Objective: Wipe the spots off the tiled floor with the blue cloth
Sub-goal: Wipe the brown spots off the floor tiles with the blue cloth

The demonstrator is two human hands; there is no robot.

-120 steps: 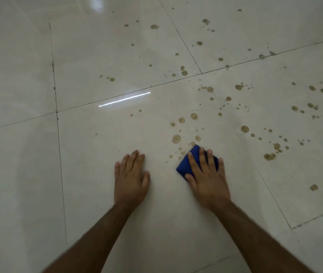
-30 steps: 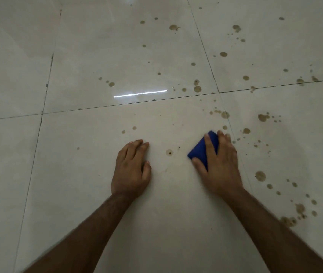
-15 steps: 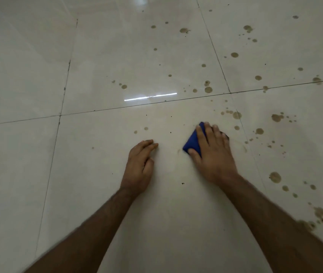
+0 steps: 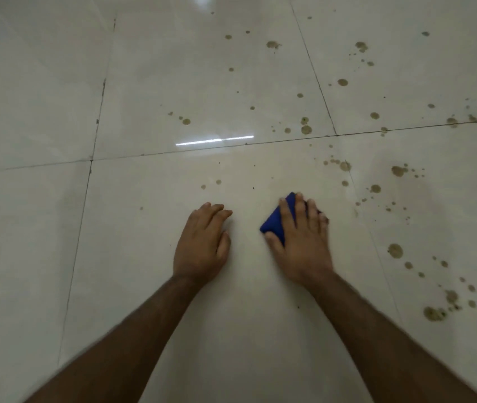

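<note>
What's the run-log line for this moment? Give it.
right hand presses blue cloth on floor | left hand flat | spots remain right

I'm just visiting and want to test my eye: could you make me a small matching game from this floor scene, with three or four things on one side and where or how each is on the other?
Things:
1. left hand
2. right hand
3. blue cloth
4. brown spots

States:
A. scattered mostly over the tiles to the right and far side
B. pressed flat under a palm, its left edge showing
C. resting bare on the tile, holding nothing
D. spread over the cloth, pushing it on the floor

Pairs: 1-C, 2-D, 3-B, 4-A
</note>
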